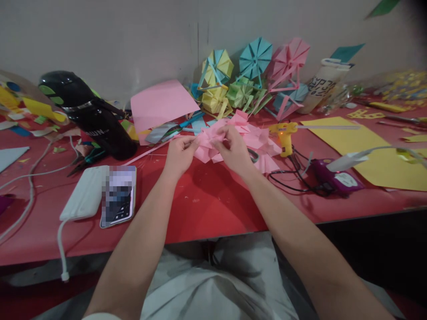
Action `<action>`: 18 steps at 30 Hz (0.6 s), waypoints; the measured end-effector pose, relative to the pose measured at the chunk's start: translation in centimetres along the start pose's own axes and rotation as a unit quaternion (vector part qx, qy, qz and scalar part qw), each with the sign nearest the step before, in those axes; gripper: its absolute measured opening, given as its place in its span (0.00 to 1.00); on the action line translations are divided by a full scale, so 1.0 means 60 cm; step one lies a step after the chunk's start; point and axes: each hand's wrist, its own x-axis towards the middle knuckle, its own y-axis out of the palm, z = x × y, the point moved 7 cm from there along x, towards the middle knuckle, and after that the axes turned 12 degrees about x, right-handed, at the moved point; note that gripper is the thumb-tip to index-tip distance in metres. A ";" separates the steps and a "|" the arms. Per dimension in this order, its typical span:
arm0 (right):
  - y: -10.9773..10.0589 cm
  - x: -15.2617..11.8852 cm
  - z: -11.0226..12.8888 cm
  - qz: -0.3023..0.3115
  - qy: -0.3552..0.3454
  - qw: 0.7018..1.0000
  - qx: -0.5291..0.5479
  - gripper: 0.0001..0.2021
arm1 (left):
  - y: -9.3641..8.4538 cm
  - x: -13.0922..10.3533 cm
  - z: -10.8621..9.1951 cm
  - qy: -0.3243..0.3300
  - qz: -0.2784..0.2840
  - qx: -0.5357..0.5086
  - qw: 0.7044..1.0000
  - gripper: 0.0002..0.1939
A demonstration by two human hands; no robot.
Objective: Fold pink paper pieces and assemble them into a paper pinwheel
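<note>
Both hands pinch a folded piece of pink paper point(207, 138) above the red table. My left hand point(182, 153) grips its left edge between thumb and fingers. On the other side, my right hand point(234, 149) is closed on the right part, its fingers curled. More folded pink paper pieces point(263, 141) lie in a heap behind and right of my right hand, and I cannot tell where the held piece ends and the heap begins. A dark scissor-like handle loop point(254, 155) shows beside my right wrist.
A yellow glue gun point(284, 135) with its cable stands right of the heap, near a purple power socket point(333, 178) and yellow paper point(393, 164). Folded paper umbrellas point(256, 58) lean at the wall. Left are a black bottle point(96, 120), a phone point(119, 195) and a white power bank point(85, 193).
</note>
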 end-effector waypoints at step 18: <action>0.009 0.003 -0.011 0.027 0.116 0.979 0.168 0.20 | -0.006 -0.002 0.003 -0.047 -0.034 -0.114 0.992 0.13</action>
